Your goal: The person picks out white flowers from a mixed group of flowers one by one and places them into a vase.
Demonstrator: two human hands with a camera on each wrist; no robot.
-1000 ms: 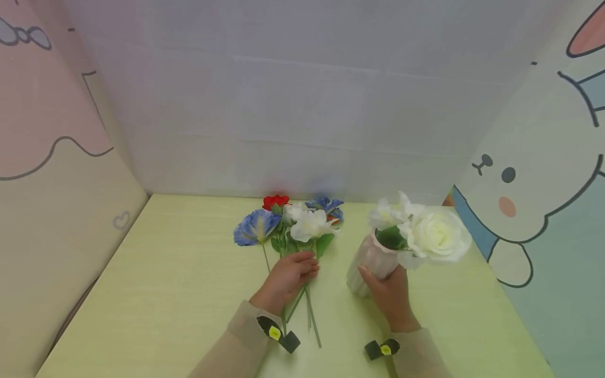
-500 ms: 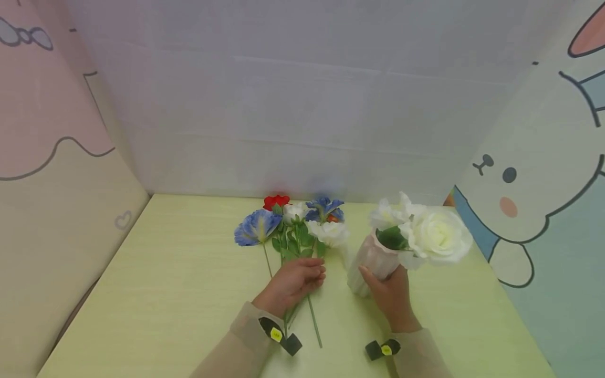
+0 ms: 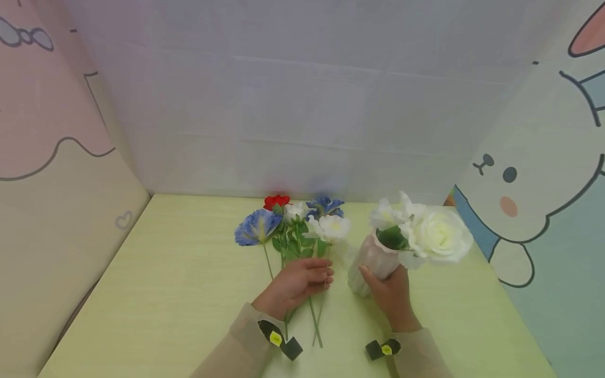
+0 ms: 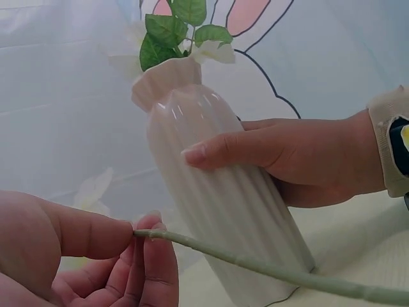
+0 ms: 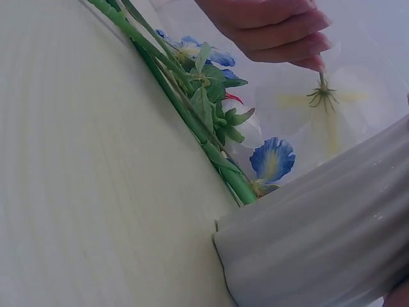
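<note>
My left hand [image 3: 302, 281] pinches the thin green stem [image 4: 236, 258] of a white flower [image 3: 331, 227] between thumb and fingers. In the right wrist view this flower's pale head [image 5: 323, 99] shows from behind, just past the fingertips. My right hand [image 3: 392, 294] grips the side of a pale ribbed vase [image 3: 366, 265], its thumb along the front. The vase's base is at the tabletop. A large white rose [image 3: 439, 236], another white bloom [image 3: 387, 214] and green leaves [image 4: 165, 38] stick out of its mouth.
Left of the vase lie a blue flower [image 3: 257, 228], a red flower [image 3: 276, 201], another white flower [image 3: 295, 211] and a blue iris-like flower [image 3: 323, 207], their stems toward me. A pale back wall [image 3: 302, 115] and cartoon-printed side panels [image 3: 543, 184] enclose the yellowish table [image 3: 189, 294].
My left hand has moved right with the pinched white flower, whose head has shifted right, away from the other blooms toward the vase. My right hand and the vase have stayed put.
</note>
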